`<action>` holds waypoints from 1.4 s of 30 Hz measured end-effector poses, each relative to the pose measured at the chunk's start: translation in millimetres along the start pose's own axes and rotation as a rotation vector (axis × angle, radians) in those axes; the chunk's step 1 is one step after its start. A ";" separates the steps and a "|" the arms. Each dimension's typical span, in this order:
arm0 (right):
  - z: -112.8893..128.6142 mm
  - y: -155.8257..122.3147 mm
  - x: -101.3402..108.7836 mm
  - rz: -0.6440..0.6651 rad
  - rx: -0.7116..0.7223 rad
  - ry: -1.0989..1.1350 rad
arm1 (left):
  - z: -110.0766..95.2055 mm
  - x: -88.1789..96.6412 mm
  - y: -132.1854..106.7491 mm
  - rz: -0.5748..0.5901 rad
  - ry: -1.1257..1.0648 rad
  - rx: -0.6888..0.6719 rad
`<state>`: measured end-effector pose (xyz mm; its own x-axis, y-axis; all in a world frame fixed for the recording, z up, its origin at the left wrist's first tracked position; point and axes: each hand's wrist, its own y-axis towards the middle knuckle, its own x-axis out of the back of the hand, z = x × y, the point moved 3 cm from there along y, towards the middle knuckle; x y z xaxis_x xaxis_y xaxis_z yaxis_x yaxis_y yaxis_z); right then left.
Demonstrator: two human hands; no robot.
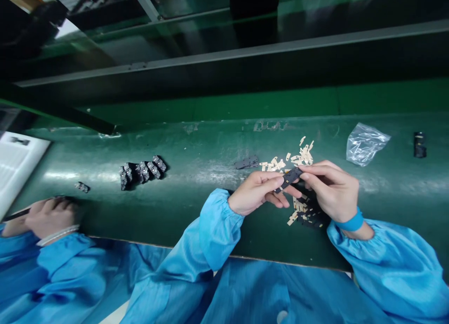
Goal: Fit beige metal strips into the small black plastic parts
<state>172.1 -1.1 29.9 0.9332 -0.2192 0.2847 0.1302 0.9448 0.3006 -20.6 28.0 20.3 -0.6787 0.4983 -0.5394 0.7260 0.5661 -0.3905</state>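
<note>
Black plastic piece (289, 180) was up in the air between my two hands, not lying on anything. My left hand (250, 193) came at it from the left side, and my right hand (331, 193) came at it from the right side. The fingers of both hands were shut on it in a pinch. My left fingers (270, 186) had the low end, and my right fingers (314, 172) had the high end. Both hands were about as near to it as each other. Its long side ran on a slant, from low on the left up to high on the right.

Just under my hands, on the green counter (210, 146), lay a heap of dark parts (310, 218) and some small tan strips (293, 216). More tan strips (289, 158) lay past my fingers, and one dark part (247, 162) lay just left of those. Farther left was a bunch of dark parts (142, 172) and one more on its own (82, 187). Far to the right were a clear plastic bag (366, 143) and a black block (420, 144). A blue band (351, 223) went round my right wrist. At the far left, another person's hand (52, 218) held a black pen (16, 215).
</note>
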 end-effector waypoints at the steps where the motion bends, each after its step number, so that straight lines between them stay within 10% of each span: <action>1: -1.0 -0.6 -0.1 -0.031 -0.007 0.010 | -0.1 -0.2 0.2 -0.006 0.013 -0.001; 15: -18.5 -1.4 -4.7 -0.011 -0.124 0.060 | -0.9 3.4 6.3 -0.224 0.225 -0.127; 30: -8.6 -1.8 -15.4 0.073 -0.372 0.292 | 8.0 1.4 4.6 -0.266 0.374 -0.459; 42: -8.1 -3.5 -16.2 0.136 -0.409 0.386 | 11.6 2.5 6.4 -0.211 0.305 -0.404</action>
<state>159.2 1.1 16.8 0.9952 -0.0570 -0.0793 0.0477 0.9923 -0.1139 -16.3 25.3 7.8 -0.8501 0.4803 -0.2158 0.5108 0.8517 -0.1168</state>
